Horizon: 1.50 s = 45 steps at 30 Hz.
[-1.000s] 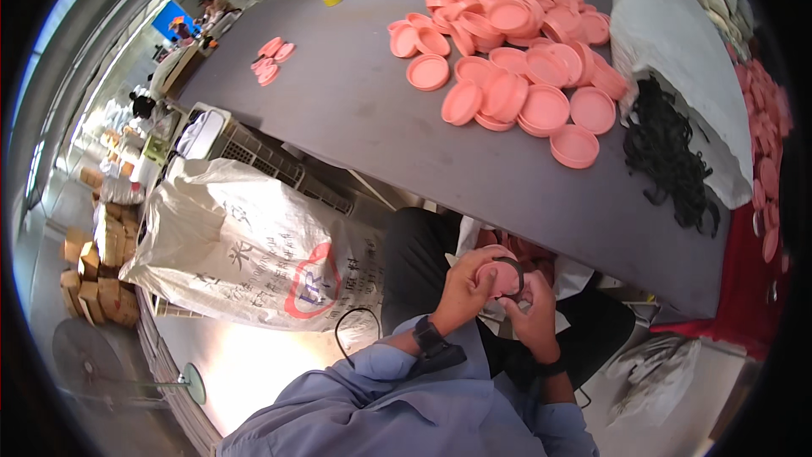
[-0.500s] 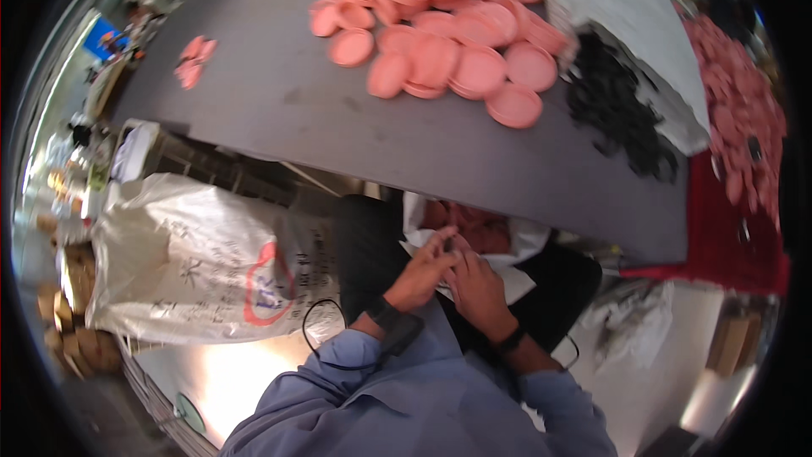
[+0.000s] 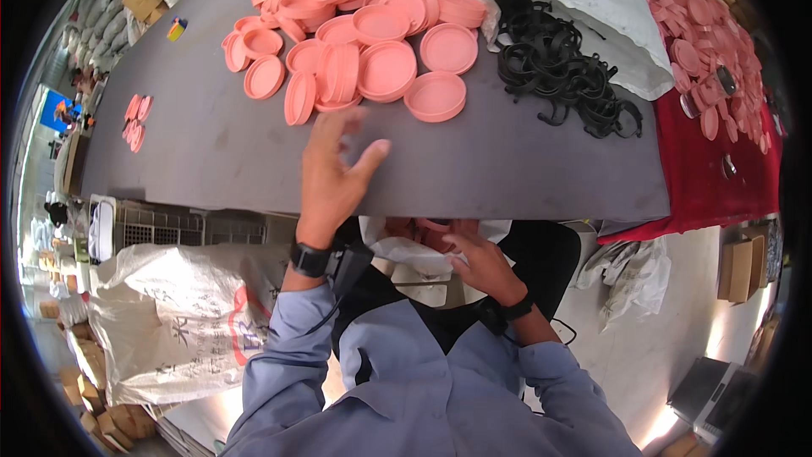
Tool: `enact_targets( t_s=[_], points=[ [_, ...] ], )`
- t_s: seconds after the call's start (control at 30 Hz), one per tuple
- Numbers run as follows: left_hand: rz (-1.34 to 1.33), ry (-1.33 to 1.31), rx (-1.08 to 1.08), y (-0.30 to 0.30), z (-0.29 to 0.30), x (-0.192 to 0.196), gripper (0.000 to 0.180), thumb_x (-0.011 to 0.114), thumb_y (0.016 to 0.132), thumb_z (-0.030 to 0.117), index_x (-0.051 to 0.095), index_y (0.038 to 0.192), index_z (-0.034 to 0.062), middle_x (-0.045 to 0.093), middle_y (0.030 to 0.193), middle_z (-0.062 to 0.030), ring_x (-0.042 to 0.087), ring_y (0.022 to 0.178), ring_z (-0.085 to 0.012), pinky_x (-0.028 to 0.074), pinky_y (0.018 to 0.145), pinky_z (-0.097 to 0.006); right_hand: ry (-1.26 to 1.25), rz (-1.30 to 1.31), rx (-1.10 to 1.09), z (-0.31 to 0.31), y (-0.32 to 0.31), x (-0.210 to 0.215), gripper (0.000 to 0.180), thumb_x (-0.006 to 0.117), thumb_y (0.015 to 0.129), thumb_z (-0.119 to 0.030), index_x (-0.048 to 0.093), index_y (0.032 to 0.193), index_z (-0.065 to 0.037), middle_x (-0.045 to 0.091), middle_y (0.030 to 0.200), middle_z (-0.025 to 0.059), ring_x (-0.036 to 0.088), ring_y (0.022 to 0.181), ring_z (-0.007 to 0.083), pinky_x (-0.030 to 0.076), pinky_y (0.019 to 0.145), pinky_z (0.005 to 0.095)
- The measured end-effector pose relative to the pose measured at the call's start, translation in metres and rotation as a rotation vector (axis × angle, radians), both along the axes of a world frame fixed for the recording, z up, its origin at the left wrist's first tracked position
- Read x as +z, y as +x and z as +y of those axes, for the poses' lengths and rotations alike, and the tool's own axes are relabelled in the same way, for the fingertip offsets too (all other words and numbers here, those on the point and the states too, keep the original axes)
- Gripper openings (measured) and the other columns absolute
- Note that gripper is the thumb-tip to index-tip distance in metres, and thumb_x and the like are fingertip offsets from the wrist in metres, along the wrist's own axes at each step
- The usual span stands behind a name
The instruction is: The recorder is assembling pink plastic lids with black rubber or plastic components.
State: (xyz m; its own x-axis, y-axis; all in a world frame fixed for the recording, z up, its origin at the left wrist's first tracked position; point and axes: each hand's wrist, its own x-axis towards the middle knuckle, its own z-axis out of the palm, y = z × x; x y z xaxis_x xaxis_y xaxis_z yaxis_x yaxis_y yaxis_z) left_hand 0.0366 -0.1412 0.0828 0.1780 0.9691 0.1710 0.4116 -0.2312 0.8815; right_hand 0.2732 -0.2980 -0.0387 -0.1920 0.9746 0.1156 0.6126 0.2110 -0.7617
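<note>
My left hand (image 3: 332,171) is stretched over the table's near edge, thumb and fingers apart, holding nothing. Its fingertips, slightly blurred, reach the lower edge of a heap of round pink lids (image 3: 386,70); whether they touch a lid I cannot tell. Down at my lap, my right hand (image 3: 485,264) is at the mouth of a white bag (image 3: 397,247), fingers apart and nothing visible in them. Pink round pieces (image 3: 433,235) lie inside that bag, partly hidden by the table edge and the hand. To the right of the lids is a tangled pile of black ring-shaped bands (image 3: 562,68).
A white sack (image 3: 584,0) lies behind the black bands. Several small pink pieces (image 3: 135,123) are at the table's left. More pink pieces (image 3: 706,42) cover a red cloth (image 3: 710,178) on the right. A large white sack (image 3: 182,322) stands below at left.
My hands were together over the lap bag, fingers around a small thing. They have parted: the left has moved up to the pink lids, the right remains by the bag. The view has shifted.
</note>
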Motion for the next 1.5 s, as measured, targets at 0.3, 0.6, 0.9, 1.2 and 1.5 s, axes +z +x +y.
enact_targets(
  t_s=[0.3, 0.6, 0.9, 1.2, 1.5],
  points=[
    [0.601, 0.536, 0.002, 0.024, 0.083, -0.027, 0.036, 0.083, 0.078, 0.009, 0.058, 0.103, 0.0075, 0.064, 0.098, -0.0100, 0.062, 0.097, -0.0299, 0.038, 0.091, -0.044, 0.146, 0.105, -0.280, 0.061, 0.089, 0.098, 0.031, 0.075, 0.086, -0.005, 0.067, 0.116, -0.004, 0.066, 0.112, 0.0144, 0.069, 0.081, 0.0239, 0.056, 0.071, 0.0369],
    [0.246, 0.574, 0.018, 0.027, 0.056, -0.026, 0.044, 0.081, 0.083, 0.008, 0.061, 0.123, 0.0061, 0.064, 0.121, -0.0139, 0.064, 0.110, -0.0318, 0.051, 0.096, -0.042, 0.424, -0.338, -0.403, 0.124, 0.144, 0.063, 0.033, 0.075, 0.084, -0.002, 0.061, 0.114, -0.002, 0.060, 0.125, 0.0170, 0.062, 0.105, 0.0390, 0.052, 0.087, 0.0470],
    [0.157, 0.482, 0.047, 0.021, 0.079, -0.054, 0.028, 0.075, 0.088, 0.010, 0.060, 0.111, 0.0046, 0.064, 0.102, -0.0083, 0.062, 0.093, -0.0267, 0.048, 0.082, -0.041, 0.310, -0.114, -0.732, 0.093, 0.128, 0.085, 0.013, 0.061, 0.103, -0.015, 0.059, 0.108, -0.003, 0.066, 0.090, 0.0157, 0.065, 0.082, 0.0361, 0.051, 0.075, 0.0446],
    [-1.101, -0.366, -0.038, -0.005, 0.024, -0.020, 0.028, 0.049, 0.102, 0.010, 0.058, 0.128, 0.0013, 0.067, 0.120, -0.0096, 0.069, 0.105, -0.0197, 0.062, 0.090, -0.041, 0.398, 0.137, -0.792, 0.061, 0.109, 0.100, 0.025, 0.051, 0.110, -0.023, 0.062, 0.112, -0.001, 0.061, 0.084, 0.0124, 0.056, 0.074, 0.0219, 0.048, 0.070, 0.0356],
    [-1.074, -0.433, 0.093, 0.018, -0.009, -0.060, 0.032, 0.052, 0.103, 0.012, 0.055, 0.135, 0.0058, 0.065, 0.125, -0.0094, 0.067, 0.112, -0.0222, 0.061, 0.094, -0.044, 0.716, 0.039, -0.683, 0.139, 0.046, 0.032, 0.020, 0.055, 0.106, -0.017, 0.065, 0.111, 0.000, 0.068, 0.093, 0.0188, 0.066, 0.085, 0.0394, 0.053, 0.078, 0.0439]
  ],
)
